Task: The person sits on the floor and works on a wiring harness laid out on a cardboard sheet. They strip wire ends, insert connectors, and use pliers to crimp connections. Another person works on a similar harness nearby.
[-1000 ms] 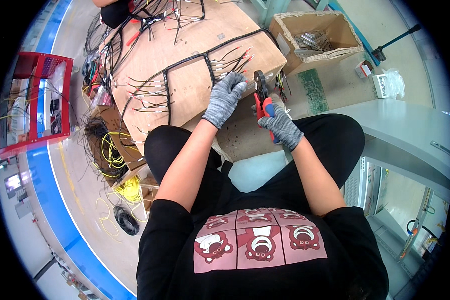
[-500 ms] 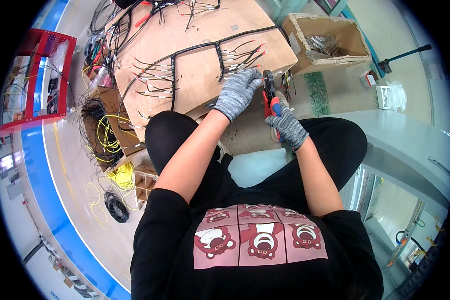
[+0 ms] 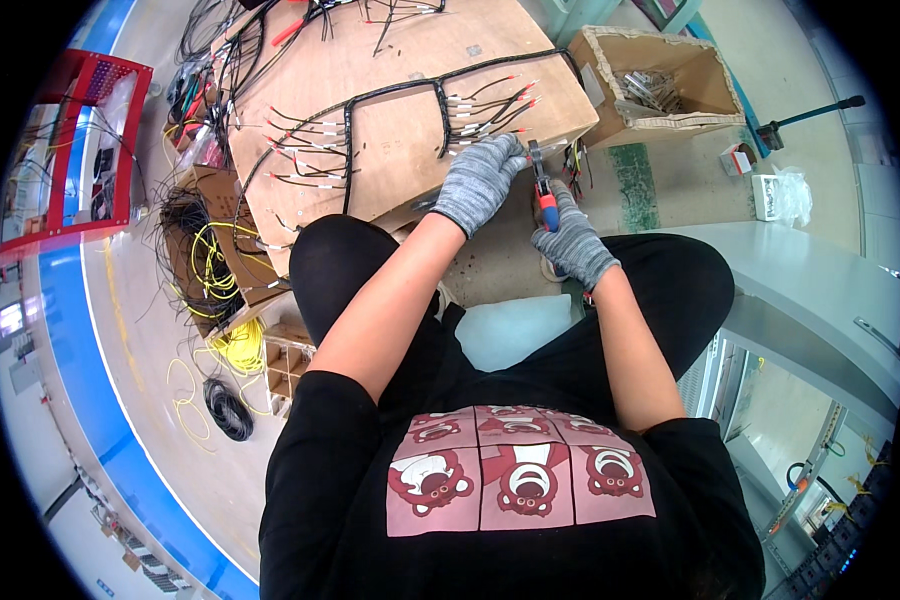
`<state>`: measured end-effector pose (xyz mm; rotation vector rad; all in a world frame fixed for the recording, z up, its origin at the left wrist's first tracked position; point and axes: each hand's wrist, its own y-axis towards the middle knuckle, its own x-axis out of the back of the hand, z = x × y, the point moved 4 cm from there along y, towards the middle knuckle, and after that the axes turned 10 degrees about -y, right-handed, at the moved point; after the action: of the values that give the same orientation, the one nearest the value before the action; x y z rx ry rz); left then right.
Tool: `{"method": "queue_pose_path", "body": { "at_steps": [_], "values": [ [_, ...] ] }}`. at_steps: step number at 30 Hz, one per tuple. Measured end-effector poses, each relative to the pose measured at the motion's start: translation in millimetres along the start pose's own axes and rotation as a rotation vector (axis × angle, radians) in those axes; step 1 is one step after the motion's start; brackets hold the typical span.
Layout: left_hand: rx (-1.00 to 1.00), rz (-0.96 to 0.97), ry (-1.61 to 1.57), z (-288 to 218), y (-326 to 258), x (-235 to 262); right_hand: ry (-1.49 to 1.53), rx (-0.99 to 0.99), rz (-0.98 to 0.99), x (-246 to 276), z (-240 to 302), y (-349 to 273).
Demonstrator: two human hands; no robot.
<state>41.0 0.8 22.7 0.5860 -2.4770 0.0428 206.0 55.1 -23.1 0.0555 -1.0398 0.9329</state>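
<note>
My left hand (image 3: 482, 182), in a grey knit glove, is closed at the front right edge of the wooden board, its fingertips pinched on a thin wire that they mostly cover. My right hand (image 3: 576, 243), gloved alike, is wrapped around crimping pliers (image 3: 547, 205) with red and blue handles. The dark jaws of the pliers are beside my left fingertips; whether they touch the wire cannot be made out. A black wire harness (image 3: 395, 92) lies on the board, its branches ending in several thin wires with white sleeves and red tips.
The wooden board (image 3: 315, 200) lies before my knees. A cardboard box (image 3: 610, 130) with clear pieces stands at its right. Left are boxes of black cable and a yellow cable coil (image 3: 240, 347). A red rack (image 3: 120, 200) stands far left, a grey metal panel (image 3: 800, 260) at right.
The pliers have turned in my right hand, and their handles no longer show spread apart. My right fingers now reach further up along them. My left hand has shifted slightly right.
</note>
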Motion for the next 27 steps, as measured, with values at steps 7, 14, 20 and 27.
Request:
{"method": "queue_pose_path", "body": {
  "at_steps": [7,14,20,27],
  "values": [
    [0.028,-0.043,-0.093,9.3,2.5,-3.2,0.015,0.083,-0.161,-2.9,13.7,2.1],
    [-0.060,-0.078,-0.061,9.0,2.5,-4.7,0.331,-0.014,-0.105,3.5,16.2,-7.9],
    [-0.133,-0.084,-0.024,-7.6,-0.5,7.3,0.949,0.004,0.043,-4.3,-9.1,-1.8],
    [-0.063,-0.275,-0.024,-14.1,7.3,33.2,1.011,0.074,0.010,23.4,5.0,-5.9]
  ]
}}
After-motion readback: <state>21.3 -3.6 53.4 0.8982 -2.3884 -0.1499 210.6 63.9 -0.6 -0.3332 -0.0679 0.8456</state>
